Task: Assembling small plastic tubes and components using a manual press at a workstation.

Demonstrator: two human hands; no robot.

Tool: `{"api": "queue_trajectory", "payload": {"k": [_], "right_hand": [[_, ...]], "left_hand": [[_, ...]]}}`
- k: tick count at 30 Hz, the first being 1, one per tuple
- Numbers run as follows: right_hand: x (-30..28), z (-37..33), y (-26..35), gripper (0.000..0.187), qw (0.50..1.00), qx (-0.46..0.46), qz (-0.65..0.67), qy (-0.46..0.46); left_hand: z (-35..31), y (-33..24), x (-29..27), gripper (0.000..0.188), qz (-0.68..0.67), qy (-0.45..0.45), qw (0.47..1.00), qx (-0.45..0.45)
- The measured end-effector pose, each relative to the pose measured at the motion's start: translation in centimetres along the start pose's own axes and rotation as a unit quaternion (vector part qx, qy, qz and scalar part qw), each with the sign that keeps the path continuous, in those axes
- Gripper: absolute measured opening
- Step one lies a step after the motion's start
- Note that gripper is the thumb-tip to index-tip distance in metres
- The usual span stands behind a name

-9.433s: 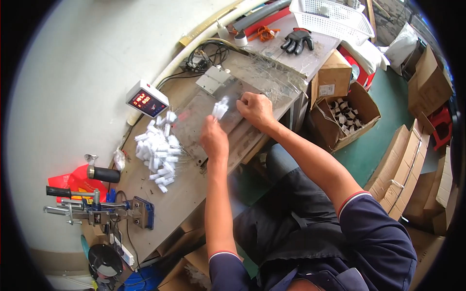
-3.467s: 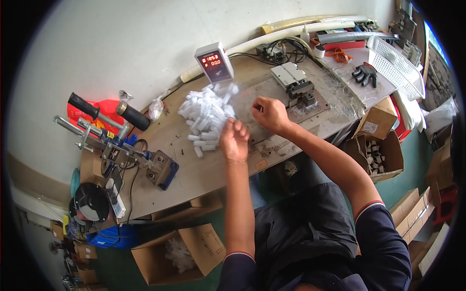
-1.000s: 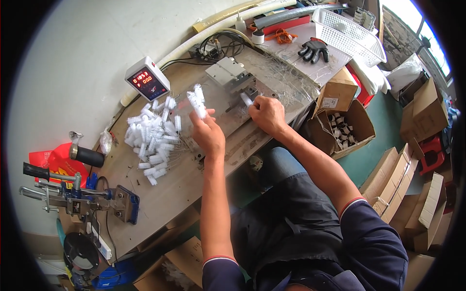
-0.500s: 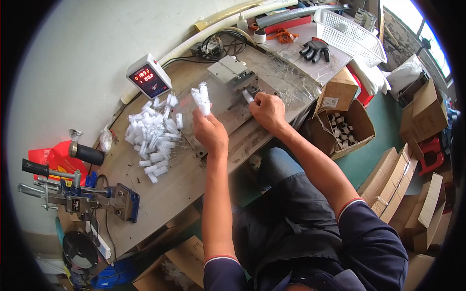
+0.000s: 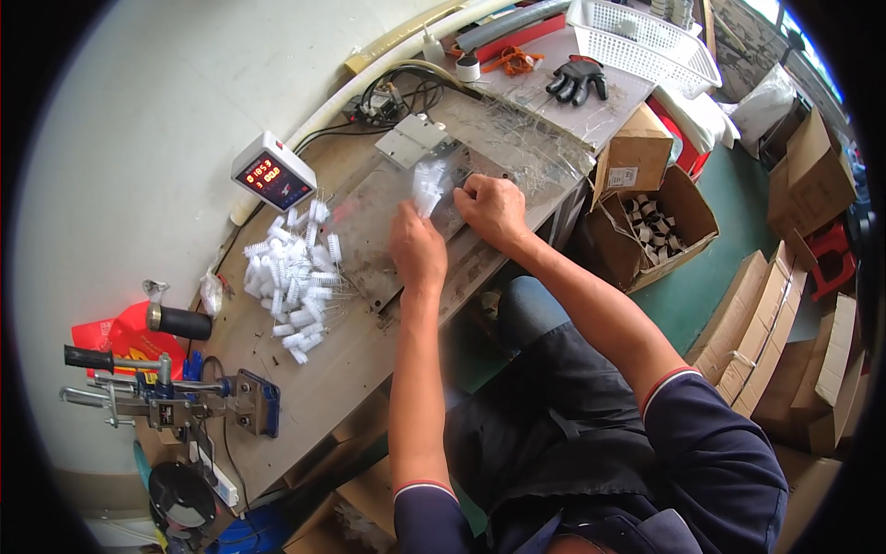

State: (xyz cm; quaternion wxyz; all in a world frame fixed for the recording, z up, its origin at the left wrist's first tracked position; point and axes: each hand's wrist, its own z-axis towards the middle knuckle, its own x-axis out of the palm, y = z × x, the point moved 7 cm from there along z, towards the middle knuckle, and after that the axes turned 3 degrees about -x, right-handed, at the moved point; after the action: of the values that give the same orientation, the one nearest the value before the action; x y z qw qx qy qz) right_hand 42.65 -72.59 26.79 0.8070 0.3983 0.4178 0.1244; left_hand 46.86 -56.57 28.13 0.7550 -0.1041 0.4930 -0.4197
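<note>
Closed around several white bristle brushes (image 5: 427,185), my left hand (image 5: 420,249) is over the middle of the bench, with the bristle ends pointing away from me. My right hand (image 5: 492,210) is curled into a pinch just to the right of the bundle, beside the metal fixture (image 5: 415,141). Whatever its fingertips hold, if anything, is hidden. A loose pile of white bristle brushes (image 5: 293,277), with thin wire stems, lies on the bench to the left of my left hand.
A counter box with red digits (image 5: 274,173) stands behind the pile. A toggle-clamp press (image 5: 175,399) is at the near left. A black glove (image 5: 579,81) and white basket (image 5: 646,46) lie at the far right. Beside the bench, a carton (image 5: 688,226) holds short white pieces.
My left hand has brought its brushes rightward, close to my right hand. The right hand has shifted slightly left in the picture, and the white brush at its fingertips no longer shows. The whole view has shifted slightly.
</note>
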Motion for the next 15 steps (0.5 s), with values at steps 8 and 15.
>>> {"api": "queue_trajectory", "payload": {"k": [8,15], "right_hand": [[-0.2,0.1,-0.1,0.027,1.0,-0.014,0.02,-0.007],[-0.3,0.0,-0.3,0.029,0.999,-0.009,0.04,-0.008]], "left_hand": [[-0.2,-0.9,0.7,0.018,0.069,-0.008,0.996,0.049],[-0.7,-1.0,0.4,0.022,0.097,-0.03,0.991,0.088]]}}
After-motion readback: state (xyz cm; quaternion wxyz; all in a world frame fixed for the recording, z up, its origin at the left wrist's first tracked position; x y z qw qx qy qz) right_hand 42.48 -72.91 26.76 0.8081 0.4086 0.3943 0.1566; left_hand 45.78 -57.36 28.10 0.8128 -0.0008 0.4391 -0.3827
